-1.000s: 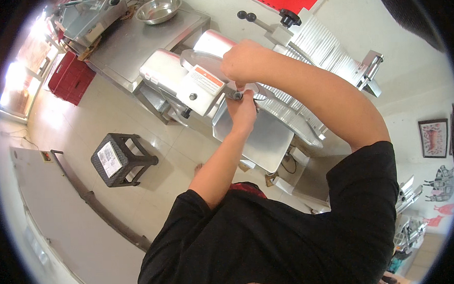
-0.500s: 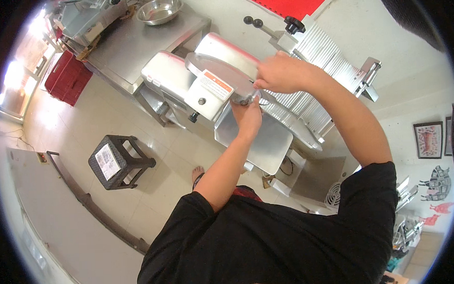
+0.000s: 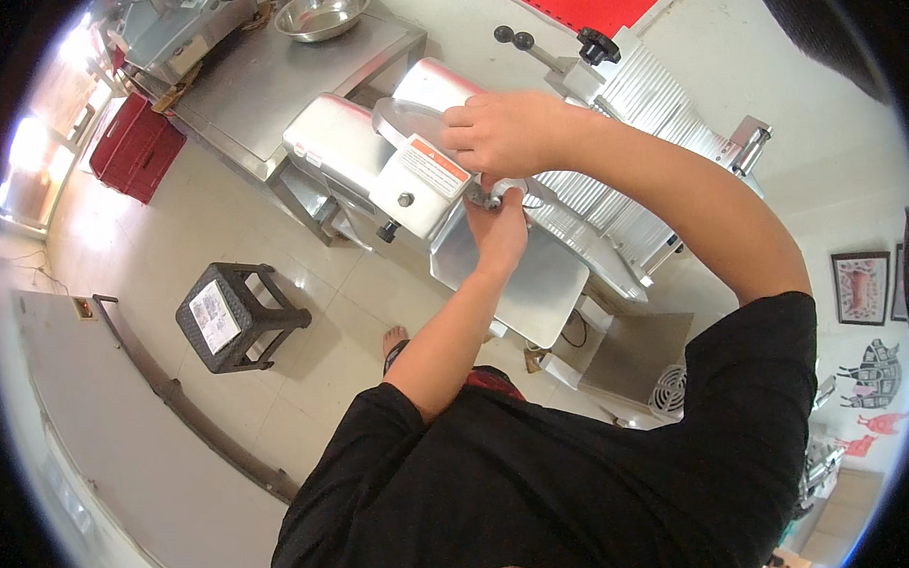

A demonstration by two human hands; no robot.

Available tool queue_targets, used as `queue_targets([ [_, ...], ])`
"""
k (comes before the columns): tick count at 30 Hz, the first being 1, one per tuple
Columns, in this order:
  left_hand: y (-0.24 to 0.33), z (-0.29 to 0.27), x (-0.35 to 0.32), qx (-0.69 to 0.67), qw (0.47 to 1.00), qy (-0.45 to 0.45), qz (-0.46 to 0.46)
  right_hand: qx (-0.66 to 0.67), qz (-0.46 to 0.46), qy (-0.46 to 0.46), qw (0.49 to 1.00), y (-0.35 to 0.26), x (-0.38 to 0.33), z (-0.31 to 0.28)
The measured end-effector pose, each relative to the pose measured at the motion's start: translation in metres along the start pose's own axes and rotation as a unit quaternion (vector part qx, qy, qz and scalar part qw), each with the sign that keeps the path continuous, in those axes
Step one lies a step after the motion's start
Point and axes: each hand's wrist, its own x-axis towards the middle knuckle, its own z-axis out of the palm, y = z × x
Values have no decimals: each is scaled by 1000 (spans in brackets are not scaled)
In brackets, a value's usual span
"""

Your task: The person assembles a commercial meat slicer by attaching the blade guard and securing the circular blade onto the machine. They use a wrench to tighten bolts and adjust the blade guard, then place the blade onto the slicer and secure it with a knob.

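In front of me stands a silver meat slicer [image 3: 331,138] with a round blade [image 3: 409,117] and a white housing [image 3: 419,185] bearing an orange-and-white label. Beneath that housing's right end, my left hand [image 3: 500,227] is closed around a small metal part [image 3: 486,196], mostly covered by the fingers. Just above it, my right hand [image 3: 504,134] reaches over the blade with bent fingers beside the label. What the right fingers grip, if anything, is hidden. A flat metal receiving tray [image 3: 520,292] lies below my left hand, and the ribbed carriage [image 3: 653,97] rises on the right.
A steel table [image 3: 258,101] with a metal bowl [image 3: 321,16] stands at the far left. Red crates [image 3: 137,150] sit on the floor beside it. A dark stool [image 3: 237,317] with a paper on its seat stands left of me.
My right hand has moved left, from the blade's right side to beside the label. My left hand stays at the small metal part below.
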Motion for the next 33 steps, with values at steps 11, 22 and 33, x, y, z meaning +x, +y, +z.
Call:
queue_targets([
  [11,-19,-4,9,-1,1000,9,17,-39,-24,-24,999,3,11,-13],
  [22,-11,-4,7,11,1000,16,9,32,86,-86,992,-10,24,-23],
  [33,-15,-4,10,17,1000,-11,23,108,312,-206,921,-29,-53,-1],
])
